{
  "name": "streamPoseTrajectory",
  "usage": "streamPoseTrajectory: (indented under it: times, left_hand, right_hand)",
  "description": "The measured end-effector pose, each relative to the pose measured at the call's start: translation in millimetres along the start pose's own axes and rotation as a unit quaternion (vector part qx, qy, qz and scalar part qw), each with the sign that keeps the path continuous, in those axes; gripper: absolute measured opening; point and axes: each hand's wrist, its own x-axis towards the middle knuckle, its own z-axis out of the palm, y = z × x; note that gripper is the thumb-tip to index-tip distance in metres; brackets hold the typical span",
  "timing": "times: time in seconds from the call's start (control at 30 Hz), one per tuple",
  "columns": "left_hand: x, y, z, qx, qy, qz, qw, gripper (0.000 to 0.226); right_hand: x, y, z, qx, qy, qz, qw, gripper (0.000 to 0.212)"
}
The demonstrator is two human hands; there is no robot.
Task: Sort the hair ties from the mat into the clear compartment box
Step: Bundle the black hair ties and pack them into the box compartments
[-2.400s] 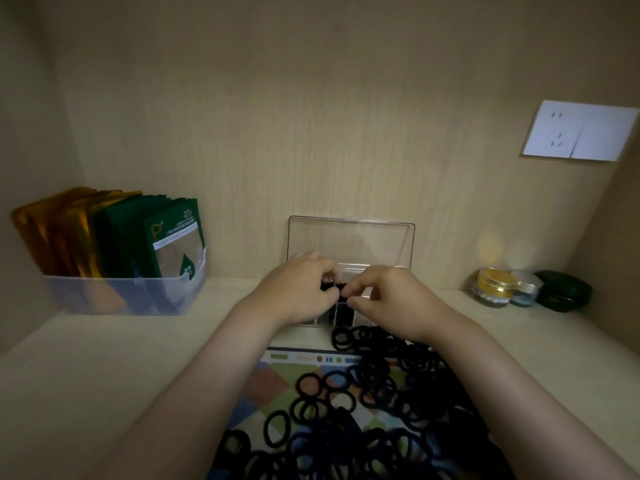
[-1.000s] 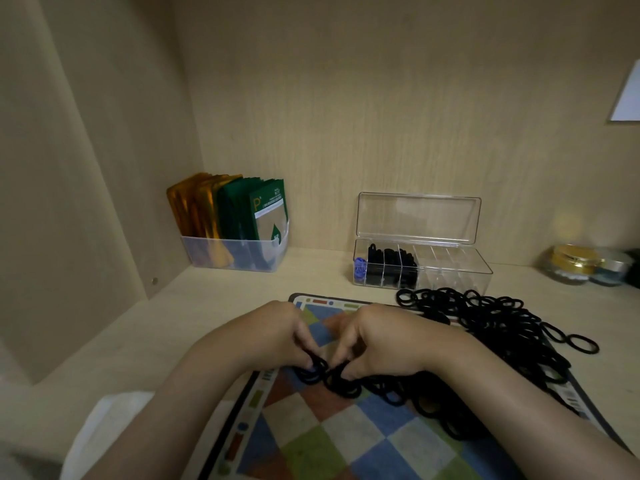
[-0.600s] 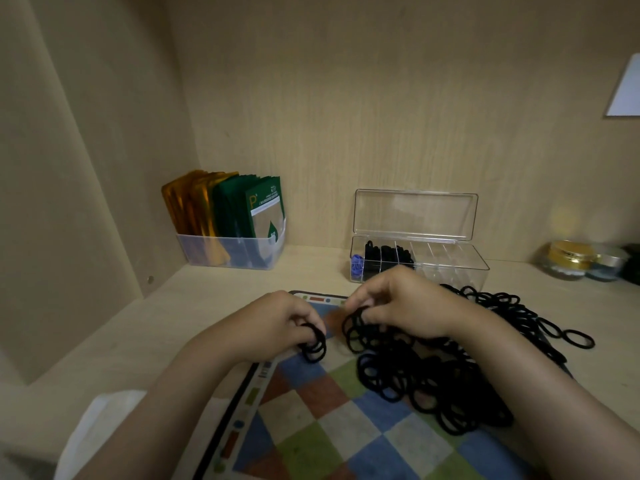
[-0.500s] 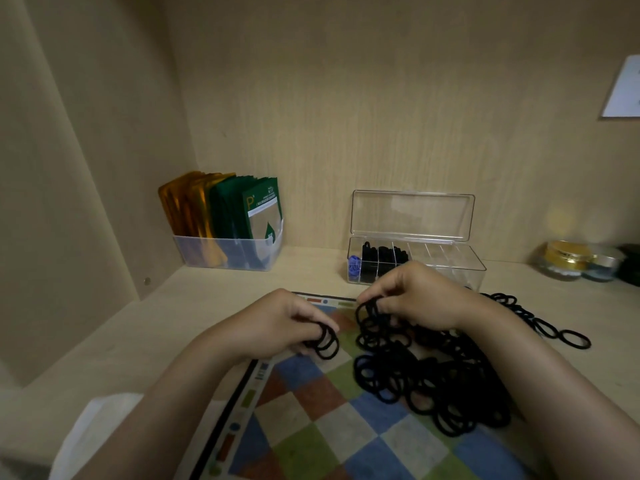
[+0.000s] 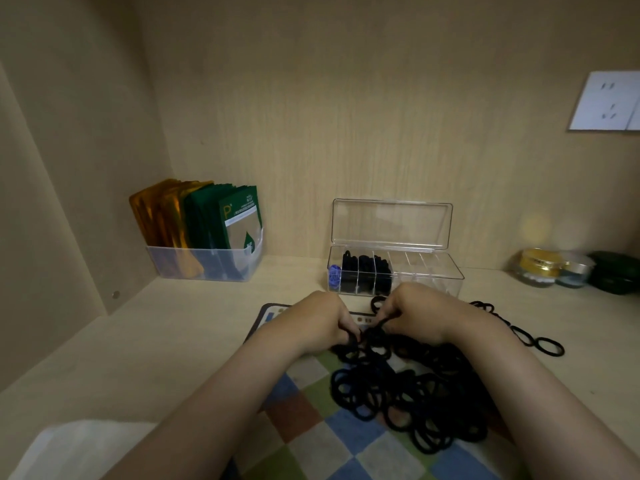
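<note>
Heaped on the right half of the checked mat [image 5: 311,445], just short of the box: a tangled mass of black hair ties [image 5: 415,393]. Pinched at its far edge from both sides, knuckles up. Left grip [image 5: 318,320] curled tight on a loop or two, right grip [image 5: 419,313] curled on a strand of the same clump; how many ties in each, impossible to tell.

Judged the step in hand: teasing a few ties free of the tangle for the trip to the box. Best done by drawing the two grips gently apart and upward, shaking loose any hangers-on, and keeping the lift low so nothing drags off the mat.

Just beyond the knuckles, the clear compartment box [image 5: 426,271], lid [image 5: 391,223] standing upright near the back wall. Blue tie [image 5: 333,274] in the leftmost cell, black ties [image 5: 363,271] packing the next few, right-hand cells seemingly empty. Likely target: the first empty cell to the right of the black ones.

Worth gathering later: a chain of strays [image 5: 547,348] spilled onto the desk [image 5: 173,341] at right. Farther out, a bin [image 5: 204,268] of green and gold sachets at left, small jars [image 5: 538,266] at right, a wall socket [image 5: 606,100] above.
</note>
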Motion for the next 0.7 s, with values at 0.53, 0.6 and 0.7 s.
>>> streamPoseTrajectory:
  times: [0.53,0.6,0.7]
  left_hand:
    - [-11.1,-6.2,3.1,-0.002,0.000,0.039,0.999,0.020]
    - [-9.5,-13.7,0.6,-0.047,0.031,0.003,0.998,0.017]
    - [-0.4,-22.7,-5.4,-0.093,0.076,-0.029,0.992,0.011]
  right_hand:
    - [-1.9,-13.0,9.1,-0.071,0.001,-0.002,0.997,0.013]
    - [-0.9,-9.8,7.6,-0.039,-0.003,-0.007,0.999,0.007]
    - [-0.4,-1.5,1.1,0.054,0.022,-0.010,0.998,0.015]
